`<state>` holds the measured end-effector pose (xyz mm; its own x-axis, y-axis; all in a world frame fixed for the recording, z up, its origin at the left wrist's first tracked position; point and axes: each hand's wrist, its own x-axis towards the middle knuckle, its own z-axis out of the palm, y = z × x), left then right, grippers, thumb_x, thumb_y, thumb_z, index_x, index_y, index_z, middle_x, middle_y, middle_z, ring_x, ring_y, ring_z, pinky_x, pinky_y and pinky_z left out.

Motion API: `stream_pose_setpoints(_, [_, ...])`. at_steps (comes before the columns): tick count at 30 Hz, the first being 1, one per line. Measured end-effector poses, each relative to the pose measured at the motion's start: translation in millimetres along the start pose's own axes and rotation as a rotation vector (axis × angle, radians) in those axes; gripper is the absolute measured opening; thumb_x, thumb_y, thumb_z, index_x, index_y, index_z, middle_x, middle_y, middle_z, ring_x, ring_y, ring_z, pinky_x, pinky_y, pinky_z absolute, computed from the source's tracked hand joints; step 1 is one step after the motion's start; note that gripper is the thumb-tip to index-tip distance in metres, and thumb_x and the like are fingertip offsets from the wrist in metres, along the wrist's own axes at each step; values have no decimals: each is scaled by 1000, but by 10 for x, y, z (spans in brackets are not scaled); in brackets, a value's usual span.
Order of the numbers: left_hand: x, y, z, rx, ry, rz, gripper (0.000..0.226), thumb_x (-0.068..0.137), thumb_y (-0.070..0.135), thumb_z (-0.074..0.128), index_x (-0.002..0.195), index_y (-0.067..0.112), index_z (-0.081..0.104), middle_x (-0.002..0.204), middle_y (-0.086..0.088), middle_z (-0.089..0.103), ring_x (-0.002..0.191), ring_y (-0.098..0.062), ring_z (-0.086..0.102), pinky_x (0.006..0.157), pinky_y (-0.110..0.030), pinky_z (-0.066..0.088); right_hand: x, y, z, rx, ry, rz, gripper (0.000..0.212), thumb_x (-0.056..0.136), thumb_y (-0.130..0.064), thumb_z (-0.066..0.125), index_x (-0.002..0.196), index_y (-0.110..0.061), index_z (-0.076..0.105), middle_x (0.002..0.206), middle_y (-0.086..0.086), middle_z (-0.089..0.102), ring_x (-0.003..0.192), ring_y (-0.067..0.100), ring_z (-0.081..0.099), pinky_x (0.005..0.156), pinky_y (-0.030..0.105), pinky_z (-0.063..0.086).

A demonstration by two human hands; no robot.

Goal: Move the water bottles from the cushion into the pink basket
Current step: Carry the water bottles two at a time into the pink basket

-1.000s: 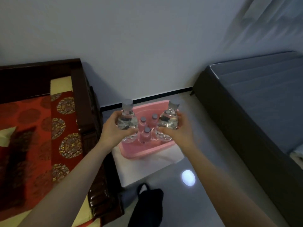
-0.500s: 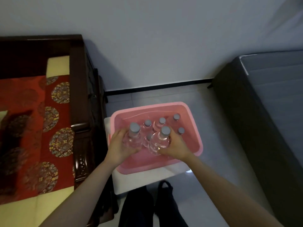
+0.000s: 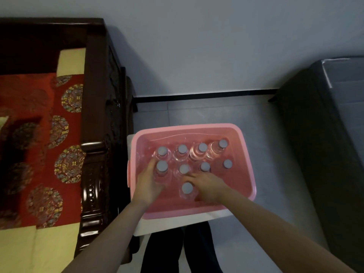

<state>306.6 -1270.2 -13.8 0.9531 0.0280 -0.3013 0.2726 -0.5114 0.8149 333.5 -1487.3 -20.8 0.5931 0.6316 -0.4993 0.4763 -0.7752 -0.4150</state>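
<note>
The pink basket (image 3: 248,164) stands on the floor and holds several clear water bottles with grey caps, all upright. My left hand (image 3: 146,185) is inside it at the left wall and grips a bottle (image 3: 162,166) standing in the front-left corner. My right hand (image 3: 209,186) is also in the basket, curled round another bottle (image 3: 187,188) that stands alone nearest me. The red patterned cushion (image 3: 39,146) lies on the dark wooden bench to the left; no bottle shows on the part in view.
The basket sits on a low white stand (image 3: 173,224) beside the bench's carved armrest (image 3: 92,174). A dark bed (image 3: 325,144) fills the right side. My dark trouser legs (image 3: 177,253) are below the stand. Grey tiled floor lies between basket and bed.
Both hands have lowered their bottles from above the basket down into it, and the bottles now stand on its bottom. My view has tilted further down over the basket.
</note>
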Motion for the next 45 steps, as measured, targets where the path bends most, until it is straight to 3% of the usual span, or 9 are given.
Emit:
stream_pose_setpoints(5, [114, -149, 189, 70, -10, -63, 58, 65, 1, 75, 115, 21, 52, 94, 6, 67, 83, -15, 63, 68, -11, 42, 103, 108, 121, -28, -102, -30, 71, 74, -3, 67, 138, -21, 44, 136, 2, 50, 119, 27, 51, 84, 35, 43])
stream_pose_setpoints(8, [189, -270, 270, 242, -62, -25, 44, 70, 9, 76, 108, 10, 54, 102, -11, 67, 103, -29, 55, 85, -32, 42, 165, 141, 179, -48, -114, -56, 63, 77, 0, 61, 135, -20, 47, 134, 2, 50, 112, 28, 55, 71, 32, 40])
stream_pose_setpoints(10, [245, -335, 327, 336, -78, 6, 35, 71, 11, 75, 99, 7, 55, 100, -14, 65, 104, -33, 46, 84, -35, 38, 233, 166, 201, -71, -125, -63, 60, 78, 1, 60, 133, -19, 48, 133, 2, 50, 105, 31, 59, 65, 32, 40])
stream_pose_setpoints(13, [291, -357, 357, 377, -87, 9, 33, 64, 6, 76, 90, 9, 56, 99, -14, 61, 97, -34, 47, 76, -35, 35, 262, 174, 221, -98, -116, -59, 56, 79, -1, 60, 132, -19, 49, 130, 3, 52, 102, 33, 61, 67, 38, 49])
stream_pose_setpoints(17, [318, -369, 390, 386, -90, 21, 32, 62, -1, 74, 89, 8, 58, 99, -14, 61, 96, -35, 49, 72, -32, 31, 177, 214, 306, -86, -52, 12, 58, 81, -3, 57, 135, -23, 47, 128, 2, 54, 106, 31, 58, 64, 36, 42])
stream_pose_setpoints(24, [374, -315, 300, 394, -23, -39, 44, 62, -11, 62, 102, 7, 63, 103, -18, 63, 95, -40, 58, 78, -39, 46, 102, 181, 258, -34, 83, 76, 50, 79, -24, 69, 126, -23, 52, 120, 2, 48, 105, 24, 54, 61, 33, 42])
stream_pose_setpoints(33, [338, -195, 224, 554, -102, 47, 33, 73, 5, 65, 105, 12, 61, 94, -20, 68, 87, -44, 63, 69, -43, 48, -63, 133, 236, 45, 134, 41, 33, 76, -11, 66, 108, -16, 63, 101, 7, 54, 92, 27, 57, 56, 29, 28])
stream_pose_setpoints(40, [237, -185, 141, 603, -103, 106, 34, 73, -1, 63, 105, 8, 61, 93, -21, 67, 83, -46, 62, 64, -42, 42, -55, 37, 183, 32, 73, 84, 33, 75, -7, 63, 106, -15, 66, 100, 4, 53, 90, 27, 57, 47, 24, 15])
stream_pose_setpoints(45, [357, -171, 158, 613, -108, 135, 42, 74, -2, 61, 115, 8, 59, 99, -22, 65, 87, -48, 61, 68, -47, 45, 26, 37, 92, 61, 47, 113, 31, 77, -2, 62, 107, -9, 65, 107, 8, 54, 94, 30, 57, 60, 33, 36])
